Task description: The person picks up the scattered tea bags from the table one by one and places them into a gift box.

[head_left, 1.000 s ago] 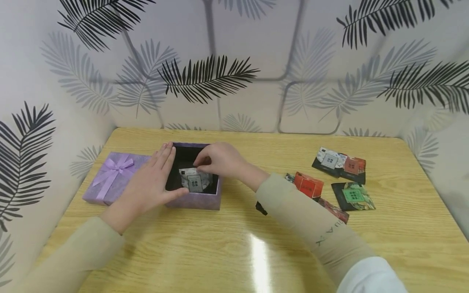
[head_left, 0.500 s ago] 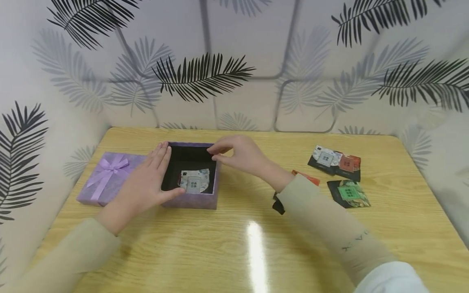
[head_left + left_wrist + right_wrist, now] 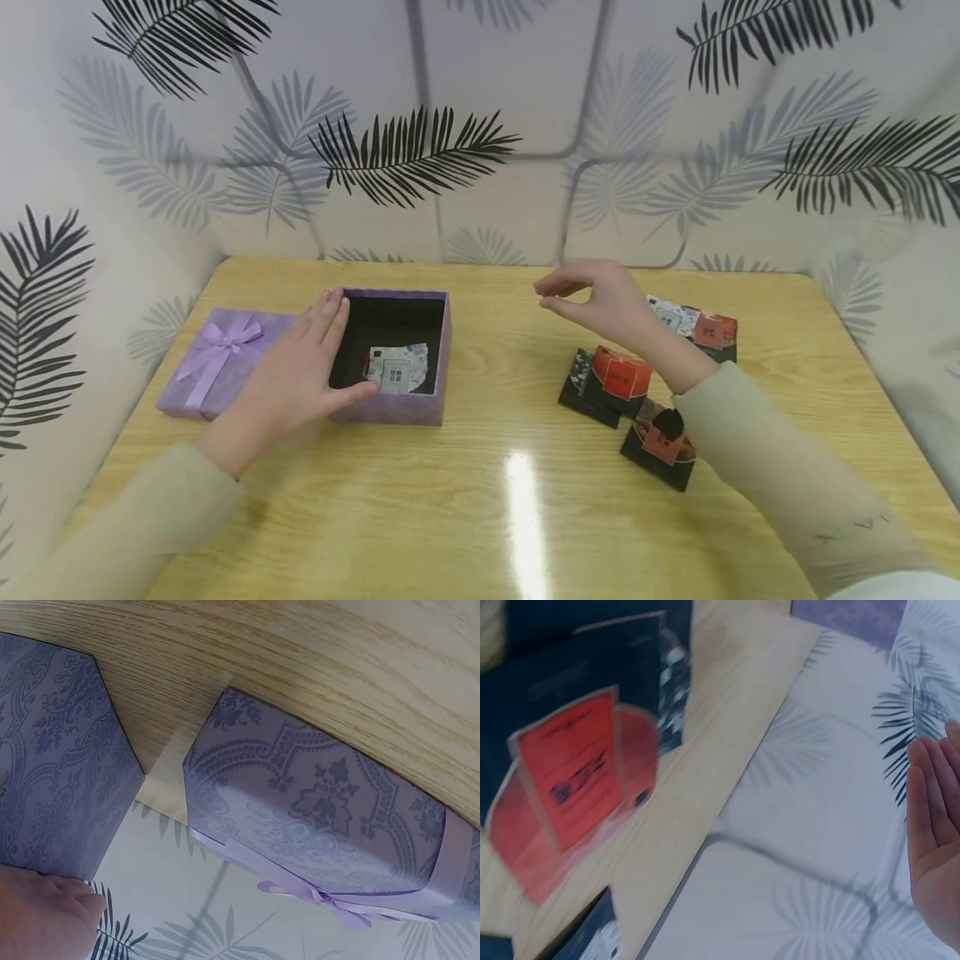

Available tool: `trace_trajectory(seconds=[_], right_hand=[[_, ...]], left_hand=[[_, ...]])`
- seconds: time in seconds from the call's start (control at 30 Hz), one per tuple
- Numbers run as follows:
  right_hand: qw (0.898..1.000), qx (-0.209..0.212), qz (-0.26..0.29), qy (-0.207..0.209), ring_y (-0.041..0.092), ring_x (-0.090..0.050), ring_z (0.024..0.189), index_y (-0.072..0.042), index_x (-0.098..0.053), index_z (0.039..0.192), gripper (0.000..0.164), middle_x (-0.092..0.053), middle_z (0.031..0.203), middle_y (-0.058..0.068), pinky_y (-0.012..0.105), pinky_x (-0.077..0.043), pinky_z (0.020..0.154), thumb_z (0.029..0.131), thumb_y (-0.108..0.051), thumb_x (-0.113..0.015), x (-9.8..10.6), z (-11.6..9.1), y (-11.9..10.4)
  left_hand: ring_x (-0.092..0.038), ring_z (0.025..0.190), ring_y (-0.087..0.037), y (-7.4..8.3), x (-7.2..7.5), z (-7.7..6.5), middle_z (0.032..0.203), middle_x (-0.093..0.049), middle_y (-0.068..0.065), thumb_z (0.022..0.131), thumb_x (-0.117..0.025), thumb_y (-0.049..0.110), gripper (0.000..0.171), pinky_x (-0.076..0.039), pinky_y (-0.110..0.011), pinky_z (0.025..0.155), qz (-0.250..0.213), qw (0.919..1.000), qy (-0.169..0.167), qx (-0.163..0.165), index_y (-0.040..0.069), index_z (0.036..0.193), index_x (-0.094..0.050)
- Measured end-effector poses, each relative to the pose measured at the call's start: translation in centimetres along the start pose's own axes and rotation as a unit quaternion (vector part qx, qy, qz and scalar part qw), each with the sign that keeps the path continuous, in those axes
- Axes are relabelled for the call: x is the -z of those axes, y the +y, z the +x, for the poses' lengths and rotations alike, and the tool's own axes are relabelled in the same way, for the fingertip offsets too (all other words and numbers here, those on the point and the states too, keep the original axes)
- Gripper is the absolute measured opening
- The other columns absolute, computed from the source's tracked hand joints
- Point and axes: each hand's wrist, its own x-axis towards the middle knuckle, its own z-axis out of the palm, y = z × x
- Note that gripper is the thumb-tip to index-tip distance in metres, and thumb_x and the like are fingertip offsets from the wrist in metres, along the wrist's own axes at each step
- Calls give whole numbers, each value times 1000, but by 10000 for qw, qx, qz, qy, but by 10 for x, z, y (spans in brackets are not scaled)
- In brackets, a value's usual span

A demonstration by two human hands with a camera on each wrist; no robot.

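My left hand (image 3: 288,362) rests with extended fingers along the left rim of a purple box (image 3: 408,410), its thumb across the front edge. Inside the black interior lies a white-and-grey printed sachet (image 3: 399,369), with a sliver of red showing beside it. My right hand (image 3: 607,304) is in the air right of the box, thumb and fingers near each other with nothing between them. Below it lie a red-labelled sachet (image 3: 621,377), a dark patterned sachet (image 3: 581,387) partly under it, and another dark red sachet (image 3: 660,446).
Left of the box lies its purple lid (image 3: 217,354) with a ribbon bow, partly behind my left hand. A white sachet (image 3: 671,317) and a red sachet (image 3: 717,329) lie farther back, partly covered by my right arm. A leaf-patterned backdrop (image 3: 517,208) stands behind the table.
My right hand has left the box and moved right, toward the sachets. The white-and-grey sachet now lies in the box. My left hand stays on the rim.
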Motion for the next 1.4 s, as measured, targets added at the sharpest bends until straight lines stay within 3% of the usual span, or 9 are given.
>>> trace_trajectory(seconds=[0.23, 0.73, 1.13, 1.4], right_hand=[[9996, 25, -194, 207, 31, -75, 102, -6, -80, 116, 21, -80, 116, 14, 50, -60, 95, 96, -7, -78, 15, -20, 20], [9967, -357, -579, 441, 35, -75, 102, -6, -79, 118, 25, -79, 112, 13, 59, -59, 90, 94, -9, -81, 25, -70, 59], [9961, -611, -575, 284, 35, -76, 103, -3, -77, 122, 30, -80, 113, 14, 57, -61, 90, 93, -8, -82, 20, -97, 88], [9934, -1005, -504, -230, 35, -74, 110, -3, -74, 128, 36, -77, 119, 16, 52, -61, 95, 94, -12, -82, 16, -103, 102]], left_hand=[[-9, 166, -43, 0, 1, 0, 178, -3, -24, 92, -66, 71, 122, -21, -58, 134, 8, 10000, -36, 50, -8, 167, -10], [-8, 166, -42, 0, -1, -1, 178, -4, -23, 92, -64, 72, 122, -19, -57, 134, 15, 10000, -64, 72, -7, 167, -9], [-8, 166, -42, 1, -1, -1, 178, -3, -23, 92, -65, 71, 122, -20, -57, 134, 1, 10000, -41, 64, -7, 167, -9], [-9, 166, -42, -1, -2, -2, 178, -4, -23, 92, -64, 72, 122, -21, -57, 133, -12, 10000, 14, 21, -8, 167, -11]])
